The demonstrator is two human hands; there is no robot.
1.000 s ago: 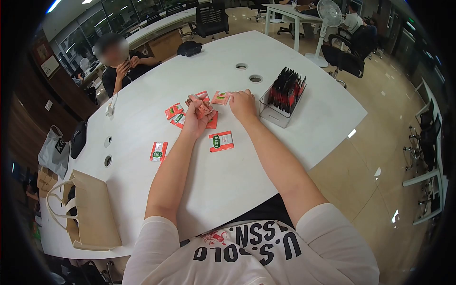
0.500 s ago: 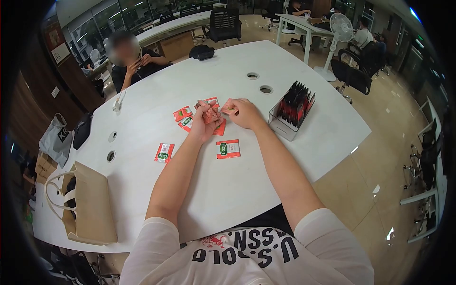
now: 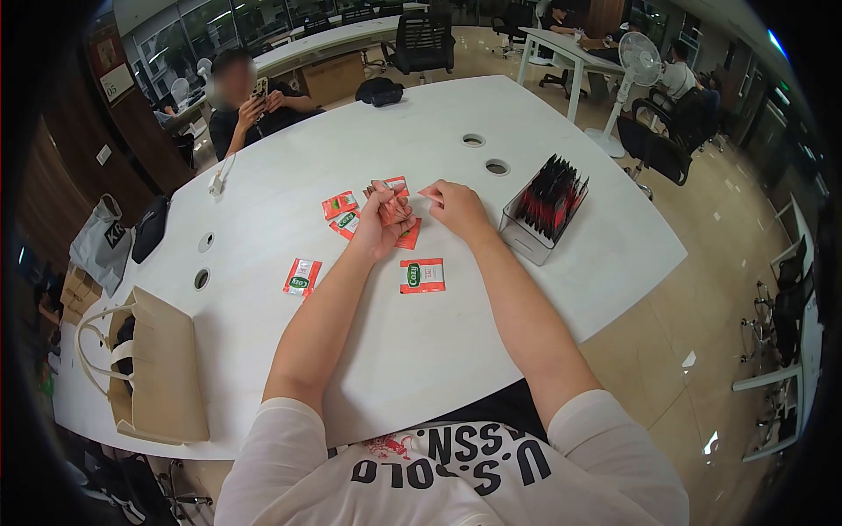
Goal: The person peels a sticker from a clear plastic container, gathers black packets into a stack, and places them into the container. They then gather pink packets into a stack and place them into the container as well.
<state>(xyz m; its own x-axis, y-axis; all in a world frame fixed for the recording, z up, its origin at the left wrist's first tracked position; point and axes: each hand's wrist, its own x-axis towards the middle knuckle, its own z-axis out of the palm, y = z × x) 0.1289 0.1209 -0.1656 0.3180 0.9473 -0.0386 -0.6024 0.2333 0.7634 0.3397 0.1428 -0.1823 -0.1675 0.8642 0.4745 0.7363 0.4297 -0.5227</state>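
Observation:
My left hand (image 3: 384, 230) is palm up over the table, its fingers curled around red tea sachets (image 3: 396, 212). Just to its right, my right hand (image 3: 460, 210) pinches another red sachet (image 3: 428, 194), seen nearly edge-on. Around and under my left hand lie several more red sachets, among them one with a green "Cozy" label (image 3: 346, 224). Closer to me, a "Cozy" sachet (image 3: 422, 275) lies flat between my forearms. One more sachet (image 3: 302, 277) rests left of my left forearm.
Right of my right hand stands a clear container (image 3: 524, 243) packed with upright black and red packets (image 3: 551, 202). A cream tote bag (image 3: 162, 368) is at the left, a black case (image 3: 380, 91) at the far edge. Across the table (image 3: 351, 377) a person (image 3: 254, 114) holds a phone.
My right hand has drawn slightly away from my left, and the sachet in it has turned from flat-on to nearly edge-on. My left hand stays almost still.

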